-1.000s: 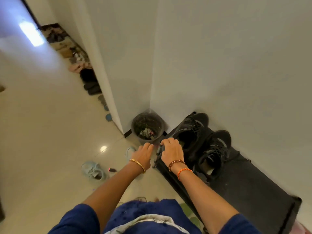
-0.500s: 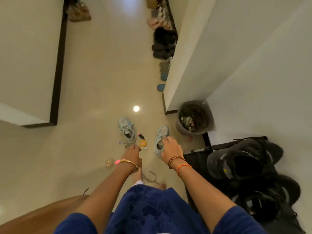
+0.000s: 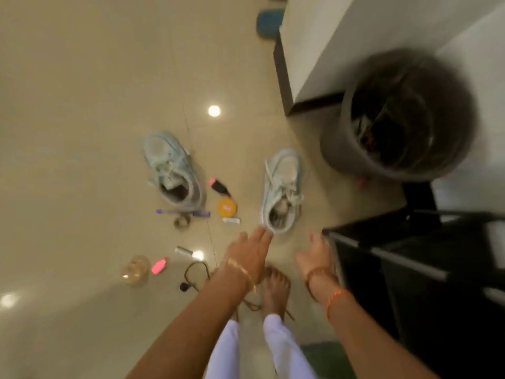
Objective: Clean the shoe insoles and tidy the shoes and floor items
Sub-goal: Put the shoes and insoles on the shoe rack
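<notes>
Both hands empty, fingers loosely spread: left hand (image 3: 250, 248) at heel of right shoe (image 3: 281, 190), right hand (image 3: 317, 254) beside (blurred). Step, likely: picking up that shoe; needs a heel grip.

A dark bin (image 3: 338, 149) is standing in the wall corner; a black rack (image 3: 410, 258) is sitting beside it.

I see two pale blue-white sneakers (image 3: 173, 170) (image 3: 282, 190) on beige glossy floor (image 3: 82, 105). Yellow round tin (image 3: 227, 207), purple pen (image 3: 183, 213), pink marker (image 3: 159, 266). Grey bin (image 3: 396, 116), black rack (image 3: 426, 269). Gold bangle (image 3: 243, 272), orange wrist thread (image 3: 334, 298), white trousers (image 3: 284, 348).
</notes>
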